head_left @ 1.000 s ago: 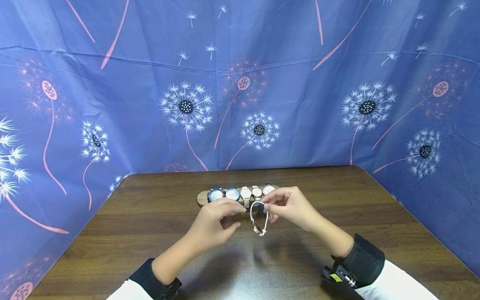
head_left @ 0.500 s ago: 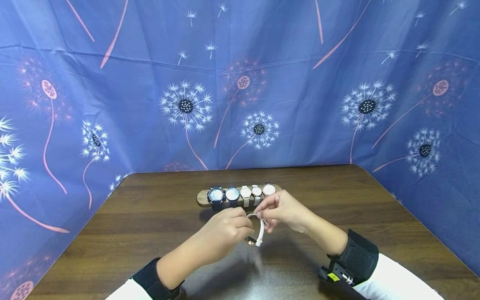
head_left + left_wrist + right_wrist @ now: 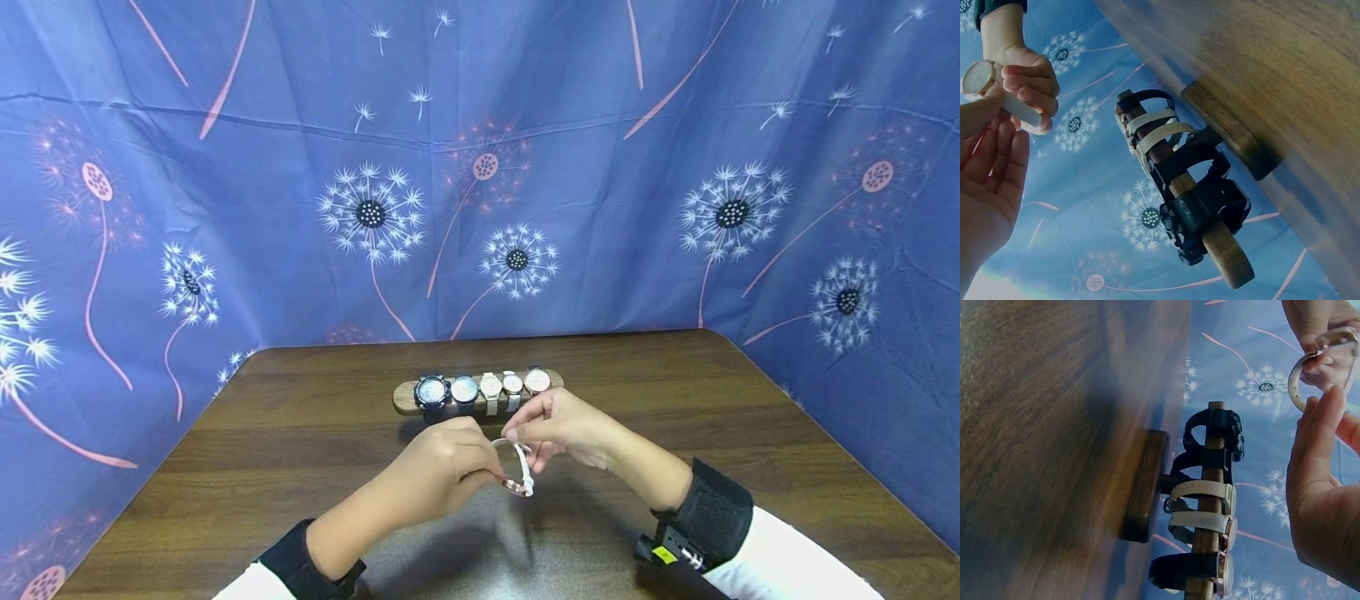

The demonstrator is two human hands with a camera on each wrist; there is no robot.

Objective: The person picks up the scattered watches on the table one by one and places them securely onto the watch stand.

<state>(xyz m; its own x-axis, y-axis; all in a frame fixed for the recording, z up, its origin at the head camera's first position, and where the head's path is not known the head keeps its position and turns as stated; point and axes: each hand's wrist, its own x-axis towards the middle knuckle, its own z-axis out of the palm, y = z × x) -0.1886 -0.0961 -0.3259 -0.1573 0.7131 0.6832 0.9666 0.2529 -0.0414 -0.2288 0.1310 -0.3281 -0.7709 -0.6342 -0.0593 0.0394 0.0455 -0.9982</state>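
A white-strapped wristwatch point(image 3: 528, 482) with a rose-gold case hangs as a loop between both hands, above the table. My left hand point(image 3: 442, 462) pinches it near the case; in the left wrist view its thumb lies by the round dial point(image 3: 979, 77). With thumb and fingertips, my right hand point(image 3: 573, 429) holds the upper part of the strap, which shows as a curved band point(image 3: 1295, 381) in the right wrist view. Just beyond the hands is a wooden watch stand point(image 3: 406, 398) carrying several watches. The buckle is too small to make out.
On the stand's bar sit a chunky black watch point(image 3: 432, 390), a dark-strapped watch point(image 3: 464, 389), a cream watch point(image 3: 491, 386), a white one point(image 3: 513, 385) and another dark-strapped one point(image 3: 1185, 570). Behind the brown wooden table point(image 3: 300, 400) hangs a blue dandelion-print cloth point(image 3: 600, 208).
My left hand, apart from the watch a second ago, has moved right and taken hold of it. The watch and right hand have come slightly lower in view. The stand has not moved.
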